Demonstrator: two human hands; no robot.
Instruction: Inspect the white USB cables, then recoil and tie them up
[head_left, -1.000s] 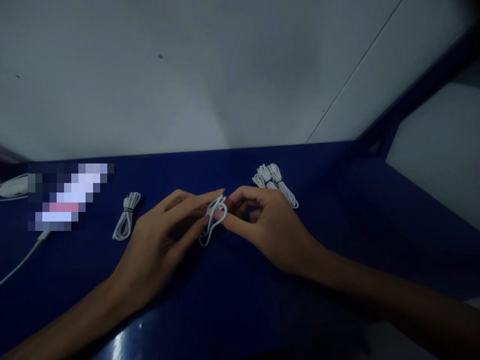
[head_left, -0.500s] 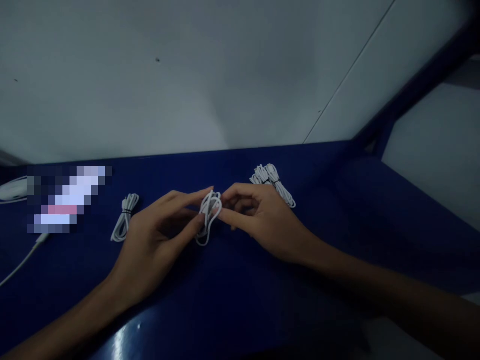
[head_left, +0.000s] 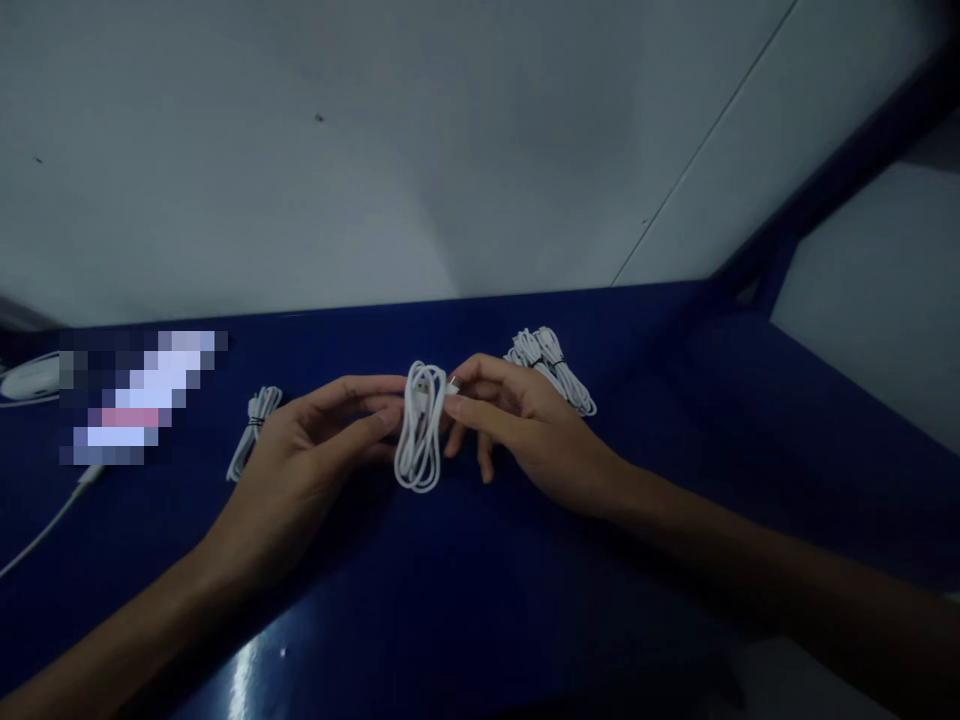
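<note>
A coiled white cable (head_left: 420, 440) is held up between my two hands, its loops hanging downward and a metal plug showing near the top. My left hand (head_left: 315, 440) grips the coil's left side with thumb and fingers. At the coil's upper right, my right hand (head_left: 525, 415) pinches a small white connector (head_left: 453, 386) between thumb and forefinger, its lower fingers hanging loosely. Left of my left hand lies a tied white cable bundle (head_left: 255, 425), partly covered by that hand. Behind my right hand are more tied white cables (head_left: 562, 370).
On the blue table (head_left: 465, 600), a pixelated bright object (head_left: 150, 395) lies at the left with a white cord (head_left: 45, 535) running from it. A white device (head_left: 31, 378) sits at the far left edge. A pale wall (head_left: 375, 180) rises behind the table.
The held coil has turned to face the camera, showing its loops and metal plug more fully. The lower fingers of my right hand have spread downward, and a connector now shows at its fingertips.
</note>
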